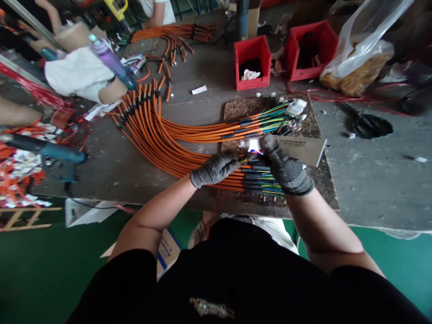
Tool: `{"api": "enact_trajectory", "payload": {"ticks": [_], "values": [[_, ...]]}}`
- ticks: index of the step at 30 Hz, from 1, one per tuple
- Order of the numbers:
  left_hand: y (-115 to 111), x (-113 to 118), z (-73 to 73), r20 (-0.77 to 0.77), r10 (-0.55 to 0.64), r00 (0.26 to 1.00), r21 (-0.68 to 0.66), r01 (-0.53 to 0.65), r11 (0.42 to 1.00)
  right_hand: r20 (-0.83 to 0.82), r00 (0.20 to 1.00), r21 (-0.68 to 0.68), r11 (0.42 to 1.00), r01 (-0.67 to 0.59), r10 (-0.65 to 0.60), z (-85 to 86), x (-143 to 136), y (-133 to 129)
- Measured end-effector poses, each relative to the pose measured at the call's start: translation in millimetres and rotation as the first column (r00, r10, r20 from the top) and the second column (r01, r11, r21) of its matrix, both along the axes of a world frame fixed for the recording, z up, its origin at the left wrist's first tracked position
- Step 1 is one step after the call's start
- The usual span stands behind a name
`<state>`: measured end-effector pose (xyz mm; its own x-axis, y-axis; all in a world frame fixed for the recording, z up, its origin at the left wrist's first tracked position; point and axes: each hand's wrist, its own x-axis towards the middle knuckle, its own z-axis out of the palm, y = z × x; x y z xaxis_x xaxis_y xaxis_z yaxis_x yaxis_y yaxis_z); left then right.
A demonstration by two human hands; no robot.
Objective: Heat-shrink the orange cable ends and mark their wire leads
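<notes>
My left hand (216, 170), in a grey knit glove, is closed around a cable end, with green and yellow wires (243, 159) showing past its fingertips. My right hand (286, 168), gloved alike, has its thumb and fingers pinched together close to those wires. What it holds is hidden. A bright white patch with red and blue (254, 145) shows between the hands. Below them lies a row of orange cables (232, 182) with black sleeves and coloured wire ends. Another bunch of orange cables (202, 132) lies just beyond, its bare wires pointing right.
Two red bins, a near one (252, 85) and another (310, 72), stand at the back. A tan printed sheet (300, 150) lies right of my hands on a worn board (312, 128). Left are a heat gun (50, 147) and a purple bottle (110, 58). A co-worker's arm (157, 15) shows behind.
</notes>
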<state>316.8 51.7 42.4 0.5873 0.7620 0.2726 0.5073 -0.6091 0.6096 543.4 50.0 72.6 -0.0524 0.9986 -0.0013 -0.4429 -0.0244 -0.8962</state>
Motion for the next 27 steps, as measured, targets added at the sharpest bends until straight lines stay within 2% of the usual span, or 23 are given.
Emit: {"api": "enact_trajectory", "payload": {"ticks": [3,5,7,10,12,15,18,22,24,27], "values": [[15.5,-6.1,29.5,-0.025,-0.066,0.997,-0.002,0.066,0.998,0.141,0.99,0.131,0.991,0.005,-0.024,15.3,-3.4,-0.7],[27.7,-7.9,47.6,-0.06,-0.147,0.987,-0.055,0.143,0.988,0.187,0.98,0.178,0.98,-0.093,0.059,23.8,-2.6,1.0],[37.4,-8.8,57.5,-0.029,-0.236,0.971,-0.111,0.232,0.966,0.19,0.966,0.182,0.96,-0.211,0.176,25.8,1.2,2.7],[44.8,-8.4,55.8,0.138,-0.238,0.961,-0.169,0.26,0.951,0.21,0.954,0.205,0.944,-0.257,0.215,17.5,7.8,-0.7],[46.2,-7.3,49.0,0.265,-0.151,0.952,-0.198,0.207,0.958,0.225,0.95,0.198,0.945,-0.262,0.216,10.0,8.4,-9.0],[46.0,-5.9,42.3,0.371,-0.042,0.928,-0.208,0.127,0.97,0.208,0.931,0.166,0.927,-0.336,0.3,5.2,0.0,-28.7],[42.5,-4.4,45.4,0.299,-0.042,0.953,-0.137,0.087,0.987,0.255,0.928,0.169,0.932,-0.32,0.272,9.6,-14.5,-51.5],[30.3,0.9,52.4,0.161,0.027,0.987,0.07,-0.039,0.997,0.355,0.92,0.224,0.94,-0.257,0.167,17.4,-29.5,-70.4],[23.0,3.9,52.5,0.14,0.075,0.987,0.138,-0.095,0.986,0.335,0.931,0.266,0.933,-0.241,0.145,18.7,-32.8,-68.9],[12.7,5.9,51.1,0.124,0.129,0.984,0.131,-0.145,0.981,0.303,0.941,0.348,0.902,-0.256,0.15,18.7,-32.7,-55.9]]}}
